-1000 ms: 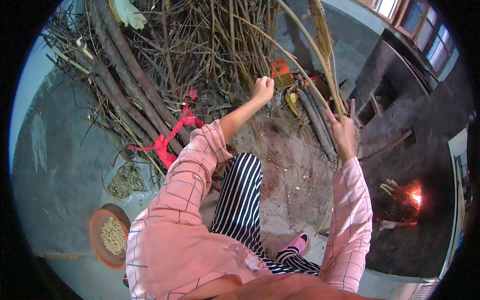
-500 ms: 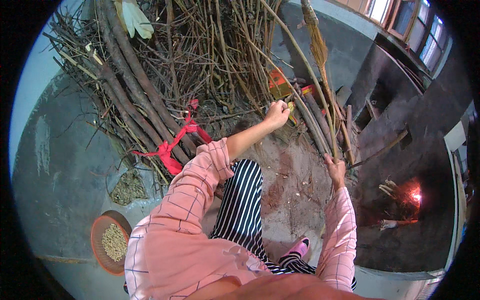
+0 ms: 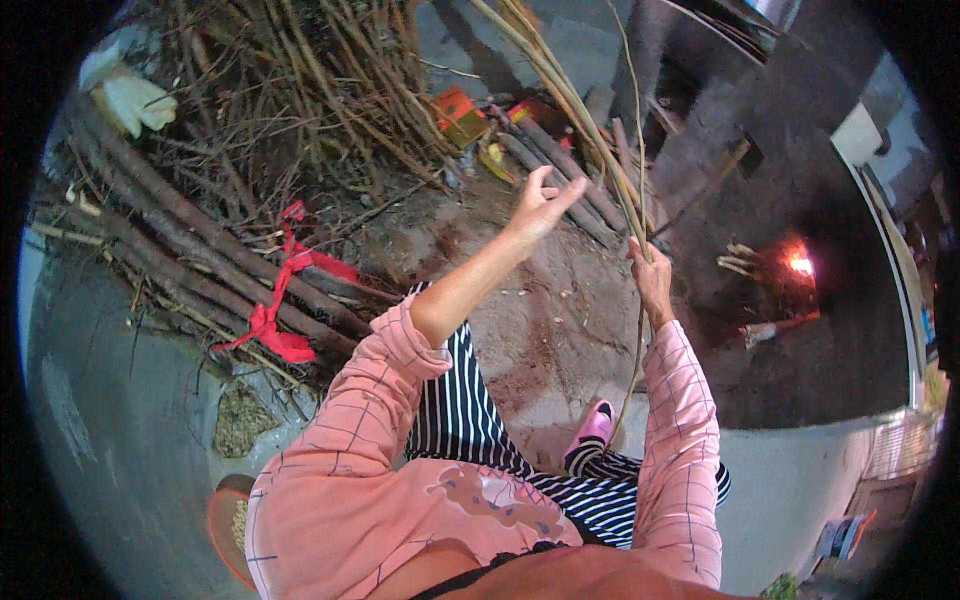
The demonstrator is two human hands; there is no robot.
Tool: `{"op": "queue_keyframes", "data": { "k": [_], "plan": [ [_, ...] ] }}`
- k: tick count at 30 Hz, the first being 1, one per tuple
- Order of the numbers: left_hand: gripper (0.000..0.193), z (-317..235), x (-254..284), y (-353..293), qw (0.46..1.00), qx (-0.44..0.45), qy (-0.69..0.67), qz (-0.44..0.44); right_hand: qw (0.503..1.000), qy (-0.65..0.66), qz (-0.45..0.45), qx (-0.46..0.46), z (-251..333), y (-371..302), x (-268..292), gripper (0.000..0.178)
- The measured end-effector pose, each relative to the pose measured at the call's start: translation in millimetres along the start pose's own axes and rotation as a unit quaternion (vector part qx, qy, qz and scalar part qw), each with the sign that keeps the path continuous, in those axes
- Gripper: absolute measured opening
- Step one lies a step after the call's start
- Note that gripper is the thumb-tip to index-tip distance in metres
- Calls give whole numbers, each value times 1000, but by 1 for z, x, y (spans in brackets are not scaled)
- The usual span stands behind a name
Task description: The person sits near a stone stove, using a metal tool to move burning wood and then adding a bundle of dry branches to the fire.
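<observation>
My right hand (image 3: 650, 278) is wrapped round the lower part of several long thin sticks (image 3: 612, 165), which slant up and to the left. One thinner twig (image 3: 641, 110) rises apart from them, and a thin end hangs below the hand toward my foot. To the left, my left hand (image 3: 543, 205) is open and empty, its fingers spread in front of short thick logs (image 3: 560, 158) on the ground. Beyond it lie an orange-red box (image 3: 460, 117) and a yellow packet (image 3: 495, 163).
A big brushwood pile (image 3: 300, 110) fills the far left, with thick branches (image 3: 190, 235) beside a red cloth tie (image 3: 285, 295). A white glove (image 3: 135, 100) lies on them. On the right, fire (image 3: 800, 260) burns in the dark stove opening, sticks (image 3: 738, 260) poking out.
My view has swung right. My left hand has opened from a closed shape and is nearer the right hand. The held sticks now lean farther left, their upper parts closer together.
</observation>
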State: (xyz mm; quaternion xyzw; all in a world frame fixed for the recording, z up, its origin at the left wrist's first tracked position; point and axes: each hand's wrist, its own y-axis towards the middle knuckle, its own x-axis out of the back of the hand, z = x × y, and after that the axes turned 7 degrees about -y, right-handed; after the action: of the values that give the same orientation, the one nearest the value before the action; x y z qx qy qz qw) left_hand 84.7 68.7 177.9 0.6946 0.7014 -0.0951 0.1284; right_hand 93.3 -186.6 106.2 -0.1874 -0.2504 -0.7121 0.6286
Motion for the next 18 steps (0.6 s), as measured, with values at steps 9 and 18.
{"op": "queue_keyframes", "data": {
  "k": [9,18],
  "plan": [
    [60,16,-77,36,987,-24,-101,124,995,-4,-13,98,19,-12,-9,32],
    [34,7,-120,50,973,-80,-135,170,950,266,119,109,27,-21,-30,28]
  ]
}}
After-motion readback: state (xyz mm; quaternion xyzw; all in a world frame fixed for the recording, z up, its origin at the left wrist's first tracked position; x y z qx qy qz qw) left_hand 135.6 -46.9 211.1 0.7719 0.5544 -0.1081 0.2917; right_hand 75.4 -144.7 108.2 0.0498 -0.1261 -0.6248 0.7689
